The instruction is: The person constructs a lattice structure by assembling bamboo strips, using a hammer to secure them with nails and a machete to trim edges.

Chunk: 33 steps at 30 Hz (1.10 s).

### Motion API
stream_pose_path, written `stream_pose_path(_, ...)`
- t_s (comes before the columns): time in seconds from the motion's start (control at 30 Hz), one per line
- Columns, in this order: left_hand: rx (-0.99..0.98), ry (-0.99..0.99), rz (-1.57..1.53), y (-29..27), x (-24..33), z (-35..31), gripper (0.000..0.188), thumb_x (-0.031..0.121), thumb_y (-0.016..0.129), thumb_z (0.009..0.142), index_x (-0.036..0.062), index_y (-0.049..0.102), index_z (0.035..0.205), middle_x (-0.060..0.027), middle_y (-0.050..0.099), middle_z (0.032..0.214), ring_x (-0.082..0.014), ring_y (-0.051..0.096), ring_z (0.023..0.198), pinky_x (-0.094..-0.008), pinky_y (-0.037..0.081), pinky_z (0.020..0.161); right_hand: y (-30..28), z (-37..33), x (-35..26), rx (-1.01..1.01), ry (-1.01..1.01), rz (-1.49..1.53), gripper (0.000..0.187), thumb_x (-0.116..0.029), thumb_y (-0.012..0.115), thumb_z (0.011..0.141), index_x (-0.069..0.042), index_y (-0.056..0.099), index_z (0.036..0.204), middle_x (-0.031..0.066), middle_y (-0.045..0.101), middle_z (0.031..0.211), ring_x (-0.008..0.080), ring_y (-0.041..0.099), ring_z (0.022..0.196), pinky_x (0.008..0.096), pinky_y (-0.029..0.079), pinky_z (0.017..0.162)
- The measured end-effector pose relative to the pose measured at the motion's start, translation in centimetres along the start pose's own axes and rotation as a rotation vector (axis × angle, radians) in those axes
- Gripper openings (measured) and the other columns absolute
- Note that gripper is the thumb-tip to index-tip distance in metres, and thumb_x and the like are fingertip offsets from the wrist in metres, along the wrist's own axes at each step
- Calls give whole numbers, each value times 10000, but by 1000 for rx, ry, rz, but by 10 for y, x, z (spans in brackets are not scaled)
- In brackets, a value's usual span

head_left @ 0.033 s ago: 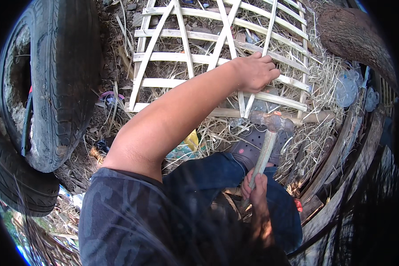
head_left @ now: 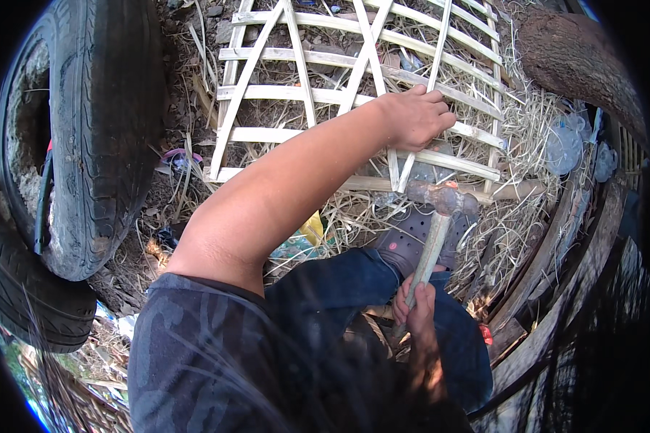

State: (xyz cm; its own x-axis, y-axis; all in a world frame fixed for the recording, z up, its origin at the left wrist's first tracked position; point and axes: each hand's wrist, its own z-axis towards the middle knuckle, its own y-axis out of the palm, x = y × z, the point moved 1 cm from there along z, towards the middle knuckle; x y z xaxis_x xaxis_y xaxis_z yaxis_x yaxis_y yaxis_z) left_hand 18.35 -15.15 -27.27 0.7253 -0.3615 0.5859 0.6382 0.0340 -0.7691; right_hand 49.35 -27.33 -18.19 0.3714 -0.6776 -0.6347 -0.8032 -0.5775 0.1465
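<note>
A lattice of pale split-bamboo strips [head_left: 274, 92], some crossing diagonally, lies on the ground ahead of me. My left hand [head_left: 416, 120] reaches across its lower right part, fingers curled down over a diagonal bamboo strip [head_left: 438, 54]; the fingertips are partly hidden. In my right hand [head_left: 414, 306] is the wooden handle of a hammer [head_left: 432, 249]. Its rusty metal head is by the near edge of the lattice, close to the lower ends of two diagonal strips. Whether the head touches the wood, I cannot tell.
Worn tyres [head_left: 115, 130] stand at the left, another [head_left: 36, 289] below them. A thick log [head_left: 578, 61] lies at the far right, near clear plastic pieces [head_left: 565, 148]. Bamboo shavings [head_left: 495, 242] cover the ground around my clog [head_left: 401, 242]. Long planks [head_left: 556, 317] run along the right.
</note>
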Motion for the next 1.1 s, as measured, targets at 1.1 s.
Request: stream_pose_path(1.1,-78,-53,9,-1,-1,2,212,115,511,825,29,531,1018,-116,584,1053,-263,501,1067,-419,372,930,9,-1,-5,52,17,-34,421,-455,434,993,-60,441,848,20,401,522,99,370,373,248,339,346)
